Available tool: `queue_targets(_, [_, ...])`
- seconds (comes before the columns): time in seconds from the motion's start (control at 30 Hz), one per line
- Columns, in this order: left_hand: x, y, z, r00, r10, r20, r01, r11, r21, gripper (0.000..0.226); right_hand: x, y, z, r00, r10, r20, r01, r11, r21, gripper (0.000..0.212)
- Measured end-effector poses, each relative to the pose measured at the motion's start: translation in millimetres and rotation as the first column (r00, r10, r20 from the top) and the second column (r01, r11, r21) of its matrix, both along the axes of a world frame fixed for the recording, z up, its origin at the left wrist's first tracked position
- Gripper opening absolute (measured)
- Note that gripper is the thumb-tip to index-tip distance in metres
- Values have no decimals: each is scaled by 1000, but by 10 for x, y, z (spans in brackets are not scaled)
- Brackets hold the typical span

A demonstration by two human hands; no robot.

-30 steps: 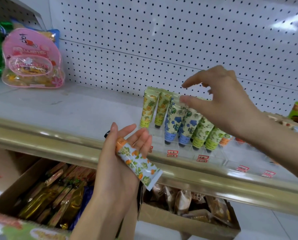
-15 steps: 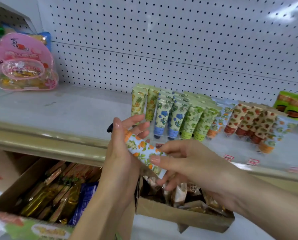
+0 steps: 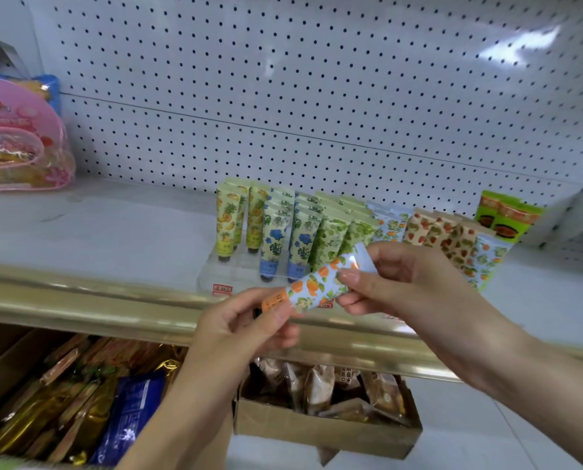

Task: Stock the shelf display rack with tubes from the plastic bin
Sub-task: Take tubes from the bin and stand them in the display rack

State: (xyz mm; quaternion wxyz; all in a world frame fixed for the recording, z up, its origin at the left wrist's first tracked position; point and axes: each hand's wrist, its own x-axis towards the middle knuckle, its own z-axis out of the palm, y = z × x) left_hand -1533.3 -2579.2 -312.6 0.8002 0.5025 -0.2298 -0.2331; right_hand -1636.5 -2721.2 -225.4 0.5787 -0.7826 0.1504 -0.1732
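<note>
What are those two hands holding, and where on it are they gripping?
One orange-print tube, held between both hands: the left hand pinches its orange cap end, and the right hand pinches the body near the flat sealed end.

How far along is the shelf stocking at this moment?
Done: the display rack already holds rows of pineapple, blue-flower, green and strawberry tubes. In hand: an orange-print tube, pinched at its ends by the left hand and right hand. Left: seating it; the bin is out of view, so remaining stock is unknown.
</note>
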Motion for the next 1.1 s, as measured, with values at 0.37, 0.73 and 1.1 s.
queue_targets(0.37, [-173, -170, 12, 938, 63, 340, -111, 986, 123, 20, -172, -320, 204, 985, 42, -165, -105, 913, -395, 14])
queue_targets(0.73, [-289, -748, -245, 100, -120, 988, -562, 812, 156, 49, -241, -1187, 700, 937, -337, -86, 25, 313, -949, 11])
queue_targets(1.1, [-301, -979, -302, 36, -152, 988, -606, 782, 143, 49, 234, -1503, 433, 888, -423, -179, -7, 377, -926, 18])
